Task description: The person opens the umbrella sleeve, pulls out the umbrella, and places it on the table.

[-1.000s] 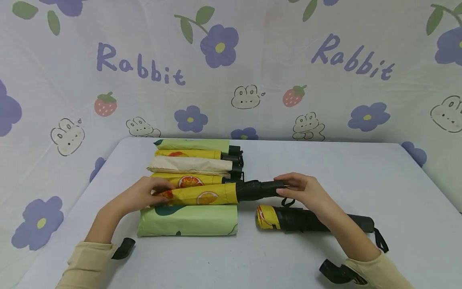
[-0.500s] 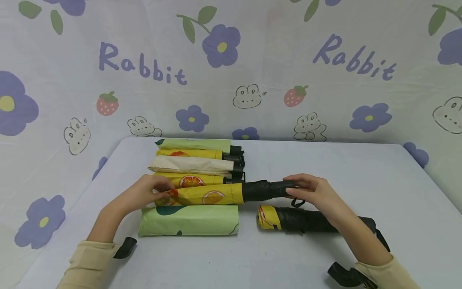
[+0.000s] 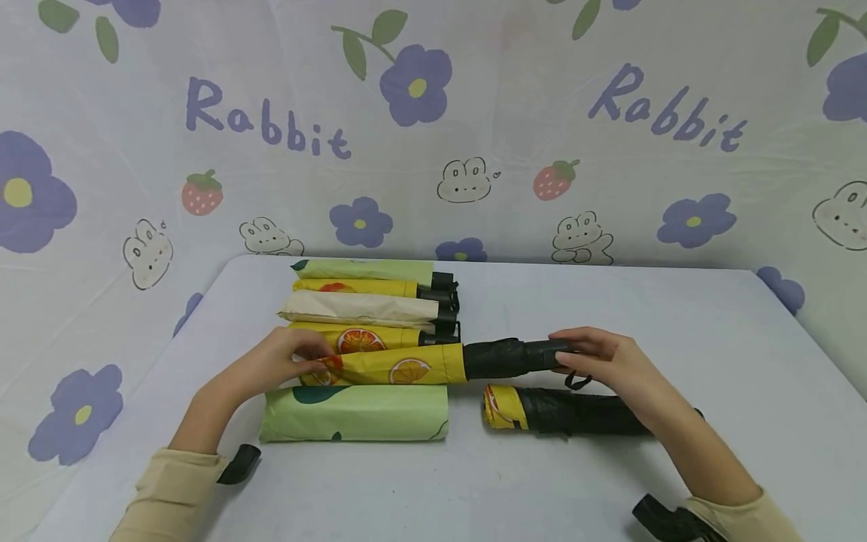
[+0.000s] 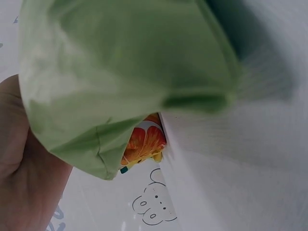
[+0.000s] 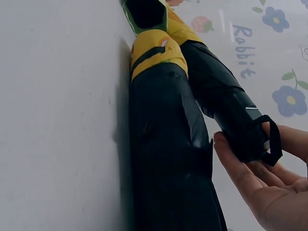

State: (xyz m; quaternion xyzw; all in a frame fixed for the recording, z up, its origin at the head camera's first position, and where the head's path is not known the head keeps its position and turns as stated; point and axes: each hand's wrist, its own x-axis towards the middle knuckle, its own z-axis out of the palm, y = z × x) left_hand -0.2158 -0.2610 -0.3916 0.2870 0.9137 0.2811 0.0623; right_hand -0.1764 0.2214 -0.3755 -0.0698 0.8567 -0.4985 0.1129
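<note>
A folding umbrella [image 3: 508, 359] lies across the middle of the head view, its black handle end sticking out of a yellow sleeve [image 3: 433, 364] printed with orange slices. My left hand [image 3: 281, 360] pinches the closed left end of that sleeve. At the other end, my right hand [image 3: 612, 363] grips the handle between thumb and fingers, a black wrist loop hanging beside them. Just in front lies a light green sleeve [image 3: 379, 414], whose open dark mouth [image 5: 147, 12] shows in the right wrist view. A bare black folded umbrella [image 3: 576, 412] with a yellow end lies below my right hand.
Behind the held umbrella, several sleeved umbrellas lie in a row: a yellow one [image 3: 393, 339], a cream one [image 3: 359, 307], another yellow one [image 3: 379, 288] and a green one [image 3: 379, 269]. A printed cloth [image 3: 515, 98] hangs behind the white table [image 3: 643, 301].
My right hand has moved right with the handle, and more of the black umbrella shows outside the yellow sleeve. The sleeve has shifted slightly right, with my left hand still at its end.
</note>
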